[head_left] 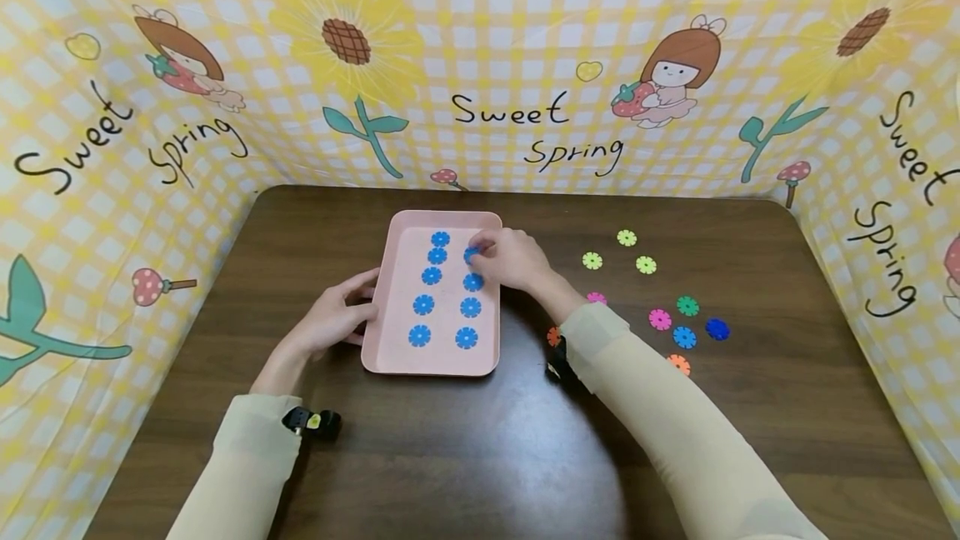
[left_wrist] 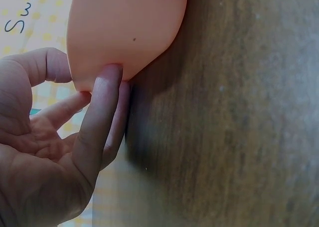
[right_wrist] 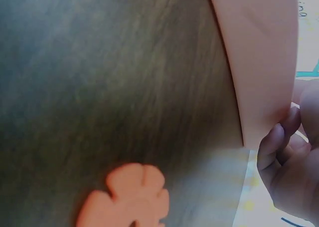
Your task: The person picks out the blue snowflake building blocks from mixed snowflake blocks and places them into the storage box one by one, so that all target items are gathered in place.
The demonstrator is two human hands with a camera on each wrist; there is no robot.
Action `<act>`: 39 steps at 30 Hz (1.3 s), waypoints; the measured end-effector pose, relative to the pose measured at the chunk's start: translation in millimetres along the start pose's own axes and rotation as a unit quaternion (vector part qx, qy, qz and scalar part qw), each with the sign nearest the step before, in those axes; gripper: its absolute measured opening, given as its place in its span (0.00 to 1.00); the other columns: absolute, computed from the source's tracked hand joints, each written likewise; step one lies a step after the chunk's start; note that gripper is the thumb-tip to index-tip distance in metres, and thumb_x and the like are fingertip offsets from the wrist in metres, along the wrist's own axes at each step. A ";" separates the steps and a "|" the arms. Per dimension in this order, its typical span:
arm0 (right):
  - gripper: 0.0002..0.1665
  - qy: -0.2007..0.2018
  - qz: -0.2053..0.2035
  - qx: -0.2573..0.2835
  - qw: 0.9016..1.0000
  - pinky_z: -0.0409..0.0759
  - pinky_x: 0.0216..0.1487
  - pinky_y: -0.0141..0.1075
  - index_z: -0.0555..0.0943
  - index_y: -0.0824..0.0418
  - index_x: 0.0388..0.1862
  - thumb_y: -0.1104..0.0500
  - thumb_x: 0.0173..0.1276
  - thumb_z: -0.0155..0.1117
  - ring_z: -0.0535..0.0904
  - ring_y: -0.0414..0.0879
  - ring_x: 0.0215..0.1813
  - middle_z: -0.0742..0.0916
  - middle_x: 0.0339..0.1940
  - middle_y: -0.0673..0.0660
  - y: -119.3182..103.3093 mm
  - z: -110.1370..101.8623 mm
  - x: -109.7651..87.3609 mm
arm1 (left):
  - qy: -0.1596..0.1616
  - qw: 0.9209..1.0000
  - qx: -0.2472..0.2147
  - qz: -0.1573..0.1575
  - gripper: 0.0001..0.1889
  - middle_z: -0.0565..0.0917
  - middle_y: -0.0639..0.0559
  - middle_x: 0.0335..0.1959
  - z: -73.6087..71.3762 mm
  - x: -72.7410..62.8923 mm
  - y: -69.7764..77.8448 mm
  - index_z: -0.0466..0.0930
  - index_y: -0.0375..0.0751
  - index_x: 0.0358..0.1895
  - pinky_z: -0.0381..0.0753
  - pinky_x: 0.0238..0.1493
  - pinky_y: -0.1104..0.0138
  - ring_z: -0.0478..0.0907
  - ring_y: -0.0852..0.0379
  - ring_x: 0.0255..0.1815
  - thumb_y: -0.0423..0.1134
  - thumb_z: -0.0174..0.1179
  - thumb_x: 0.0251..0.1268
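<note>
A pink tray point(head_left: 390, 307) lies on the table, with blue notched plastic discs in two columns. The left column point(head_left: 423, 305) holds several discs, the upper ones close together. My right hand point(head_left: 513, 261) is over the tray's right side and pinches a blue disc point(head_left: 471, 255) at the top of the right column. Just below, another blue disc point(head_left: 472, 282) is partly covered by the fingers. My left hand point(head_left: 333, 317) holds the tray's left edge, its fingers against the outer wall point(left_wrist: 129, 37) in the left wrist view.
Right of the tray lie loose discs: yellow-green point(head_left: 626, 237), pink point(head_left: 660, 319), green point(head_left: 687, 306), dark blue point(head_left: 717, 329), lighter blue point(head_left: 684, 337) and orange point(head_left: 678, 365). Another orange disc point(right_wrist: 137, 192) lies near my right wrist. A checked cloth point(head_left: 495, 48) surrounds the table's back and sides.
</note>
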State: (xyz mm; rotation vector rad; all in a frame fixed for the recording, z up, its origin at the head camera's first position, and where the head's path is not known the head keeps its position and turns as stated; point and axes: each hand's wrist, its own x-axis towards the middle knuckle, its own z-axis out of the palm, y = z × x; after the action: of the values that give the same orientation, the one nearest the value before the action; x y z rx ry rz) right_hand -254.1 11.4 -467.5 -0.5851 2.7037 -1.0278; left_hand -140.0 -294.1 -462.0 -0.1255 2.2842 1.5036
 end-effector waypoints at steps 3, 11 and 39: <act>0.18 0.019 -0.005 0.018 1.000 0.83 0.48 0.44 0.88 0.52 0.56 0.49 0.72 0.68 0.83 0.45 0.45 0.89 0.47 0.49 2.5 -4.3 -3.7 | 0.001 1.000 0.002 0.000 0.39 0.67 0.32 0.70 0.3 0.4 -0.2 0.54 0.50 0.84 0.89 0.40 0.53 0.79 0.40 0.53 0.34 0.56 0.73; 0.18 0.045 -0.019 0.057 0.997 0.78 0.62 0.48 0.87 0.56 0.58 0.51 0.74 0.68 0.81 0.50 0.57 0.88 0.53 0.51 12.1 -22.0 -16.7 | 0.001 1.000 0.006 -0.003 0.38 0.67 0.32 0.70 0.2 -0.7 0.7 0.54 0.50 0.85 0.89 0.41 0.53 0.78 0.39 0.53 0.34 0.56 0.74; 0.15 0.089 -0.028 0.052 0.994 0.79 0.40 0.41 0.86 0.53 0.56 0.53 0.73 0.70 0.81 0.48 0.46 0.89 0.49 0.50 86.5 -123.4 -129.5 | 0.008 1.000 0.005 0.002 0.38 0.70 0.31 0.67 1.8 2.1 -1.5 0.55 0.49 0.84 0.89 0.38 0.54 0.83 0.45 0.46 0.33 0.55 0.72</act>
State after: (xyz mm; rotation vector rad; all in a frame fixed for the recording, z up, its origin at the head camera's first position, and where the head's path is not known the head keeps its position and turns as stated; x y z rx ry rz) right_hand -200.9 199.0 -429.2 -0.5777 2.7763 -1.2841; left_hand -141.0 -292.9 -464.6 -0.1302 2.3047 1.4987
